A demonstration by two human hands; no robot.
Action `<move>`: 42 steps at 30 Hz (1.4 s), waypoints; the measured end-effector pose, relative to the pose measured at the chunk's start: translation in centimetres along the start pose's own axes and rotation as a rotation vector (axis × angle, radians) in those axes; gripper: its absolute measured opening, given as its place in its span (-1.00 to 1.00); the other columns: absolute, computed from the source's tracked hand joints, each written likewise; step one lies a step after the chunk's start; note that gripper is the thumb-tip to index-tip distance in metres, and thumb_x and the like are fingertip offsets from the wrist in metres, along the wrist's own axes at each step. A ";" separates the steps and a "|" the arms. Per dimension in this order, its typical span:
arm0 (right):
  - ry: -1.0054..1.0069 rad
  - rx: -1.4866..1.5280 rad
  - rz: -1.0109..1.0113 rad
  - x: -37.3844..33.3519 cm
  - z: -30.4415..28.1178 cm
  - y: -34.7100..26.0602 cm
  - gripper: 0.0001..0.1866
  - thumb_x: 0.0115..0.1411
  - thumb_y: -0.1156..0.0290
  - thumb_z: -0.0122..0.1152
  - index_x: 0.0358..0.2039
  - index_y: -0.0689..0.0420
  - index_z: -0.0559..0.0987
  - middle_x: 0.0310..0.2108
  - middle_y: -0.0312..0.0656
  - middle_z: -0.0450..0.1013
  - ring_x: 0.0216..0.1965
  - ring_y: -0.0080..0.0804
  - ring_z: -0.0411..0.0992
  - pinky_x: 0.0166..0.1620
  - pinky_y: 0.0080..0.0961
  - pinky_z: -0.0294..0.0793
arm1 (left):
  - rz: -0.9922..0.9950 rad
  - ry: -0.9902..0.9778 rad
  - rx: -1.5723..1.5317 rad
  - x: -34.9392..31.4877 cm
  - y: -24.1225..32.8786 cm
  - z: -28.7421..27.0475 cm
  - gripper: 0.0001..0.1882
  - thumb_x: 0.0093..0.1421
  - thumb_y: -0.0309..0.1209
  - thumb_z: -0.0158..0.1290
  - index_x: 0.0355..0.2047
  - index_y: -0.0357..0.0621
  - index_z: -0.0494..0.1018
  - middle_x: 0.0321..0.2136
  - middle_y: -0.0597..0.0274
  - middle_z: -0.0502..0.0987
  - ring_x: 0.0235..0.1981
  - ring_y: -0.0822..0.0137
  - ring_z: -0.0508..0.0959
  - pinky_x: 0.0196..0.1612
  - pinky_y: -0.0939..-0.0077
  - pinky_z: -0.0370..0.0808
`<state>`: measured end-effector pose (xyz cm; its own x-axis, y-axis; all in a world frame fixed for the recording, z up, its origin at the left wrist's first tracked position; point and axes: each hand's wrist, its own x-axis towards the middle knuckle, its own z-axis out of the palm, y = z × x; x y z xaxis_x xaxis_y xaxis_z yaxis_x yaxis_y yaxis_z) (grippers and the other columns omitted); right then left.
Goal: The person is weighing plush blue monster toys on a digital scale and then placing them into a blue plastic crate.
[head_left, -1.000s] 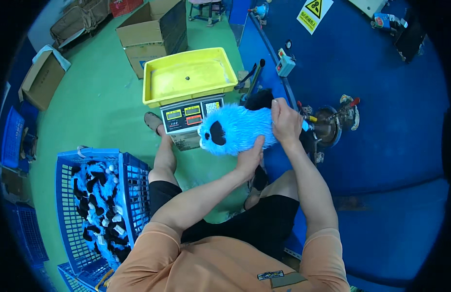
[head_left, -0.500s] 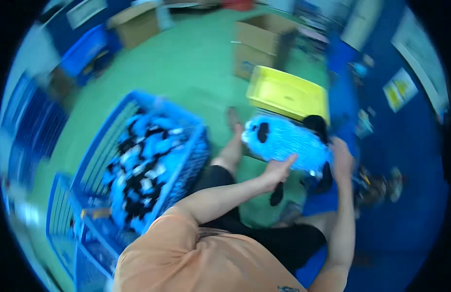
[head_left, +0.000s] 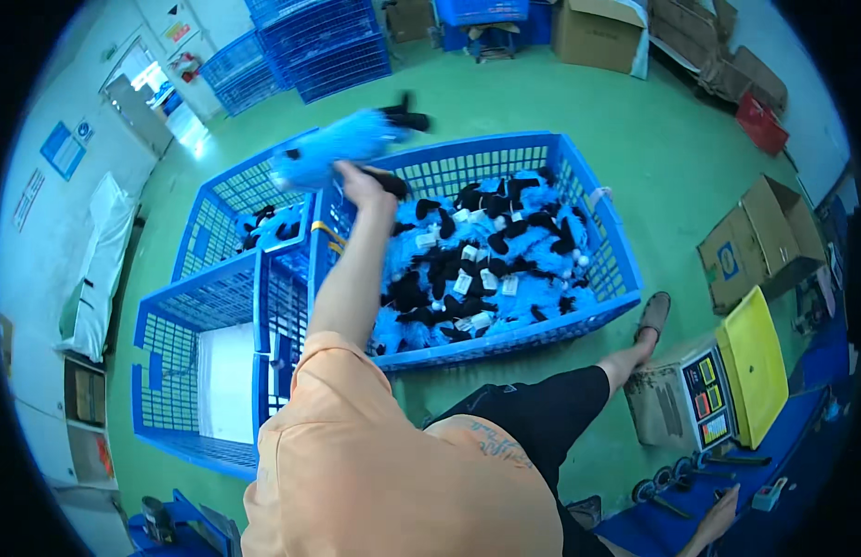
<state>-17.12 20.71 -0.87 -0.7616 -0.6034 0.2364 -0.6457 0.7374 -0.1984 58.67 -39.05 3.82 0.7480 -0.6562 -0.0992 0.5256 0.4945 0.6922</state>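
Observation:
My left hand (head_left: 366,189) is closed on a fluffy blue plush toy (head_left: 338,148) with black limbs. The toy hangs at arm's length over the meeting edges of the blue crates, slightly blurred. Below and right of it, a large blue plastic crate (head_left: 626,269) holds a heap of similar blue and black plush toys (head_left: 491,255) with white tags. A few more toys lie in the smaller crate (head_left: 191,232) to its left. At the lower right, my right hand (head_left: 720,513) lies with fingers stretched out beside several dark rod-like tools with round ends (head_left: 672,483) on the blue bench.
An open-sided crate (head_left: 152,371) with a white sheet inside stands at left. Right of my leg are a scale (head_left: 707,395) and a yellow tray (head_left: 756,362). Cardboard boxes (head_left: 732,255) and stacked blue crates (head_left: 333,46) stand farther off.
My view has swung left toward the crates. My left hand has carried the plush toy from beside the yellow tray out over the crates. The right hand has let go of the toy.

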 end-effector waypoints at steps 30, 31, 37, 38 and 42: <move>0.071 -0.126 0.125 -2.3 -3.6 -9.3 -0.47 0.48 0.13 -0.35 -0.32 0.18 0.58 -0.34 -0.11 0.58 -0.40 -0.06 0.47 -0.24 -0.22 0.39 | 0.169 -1.419 1.840 -15.9 -40.9 -9.2 -0.46 0.13 -0.22 0.11 0.08 -0.19 0.36 -0.30 -0.15 0.60 -0.25 -0.19 0.59 -0.16 -0.03 0.49; 0.051 -0.130 0.136 -2.3 -3.6 -9.3 -0.51 0.46 0.14 -0.33 -0.30 0.15 0.57 -0.32 -0.12 0.58 -0.40 -0.05 0.47 -0.24 -0.21 0.39 | 0.185 -1.445 1.873 -16.1 -40.2 -8.3 -0.51 0.14 -0.24 0.10 0.04 -0.20 0.38 -0.30 -0.16 0.59 -0.25 -0.19 0.58 -0.17 -0.02 0.49; 0.101 -0.142 0.192 -1.8 -3.8 -11.9 -0.53 0.45 0.11 -0.30 -0.28 0.09 0.57 -0.32 -0.17 0.59 -0.42 -0.04 0.46 -0.27 -0.17 0.38 | 0.527 -1.369 1.099 -22.2 -28.2 2.8 -0.71 0.19 -0.31 0.05 -0.16 -0.26 0.44 -0.27 -0.10 0.56 -0.31 -0.11 0.54 -0.17 0.16 0.48; 0.094 -0.127 0.214 -1.6 -3.9 -12.9 -0.53 0.44 0.08 -0.28 -0.29 0.08 0.58 -0.34 -0.17 0.59 -0.43 -0.04 0.46 -0.29 -0.17 0.38 | 0.357 -1.306 1.029 -23.6 -25.0 5.0 -0.73 0.23 -0.33 0.02 -0.15 -0.26 0.45 -0.25 -0.02 0.56 -0.32 0.01 0.52 -0.17 0.27 0.47; 0.173 0.197 0.132 -1.0 -3.0 -18.4 -0.75 0.35 0.25 0.06 -0.26 0.13 0.61 -0.41 -0.18 0.57 -0.47 -0.30 0.44 -0.36 -0.36 0.39 | -0.265 -1.059 0.421 -30.2 -13.7 11.7 -0.68 0.37 -0.27 -0.03 -0.01 -0.24 0.46 -0.27 0.20 0.54 -0.36 0.38 0.48 -0.21 0.52 0.44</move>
<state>-4.37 8.67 5.40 -0.8303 -0.4327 0.3511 -0.5523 0.7227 -0.4156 24.11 -32.68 5.68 -0.1808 -0.9558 0.2319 0.2901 0.1734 0.9411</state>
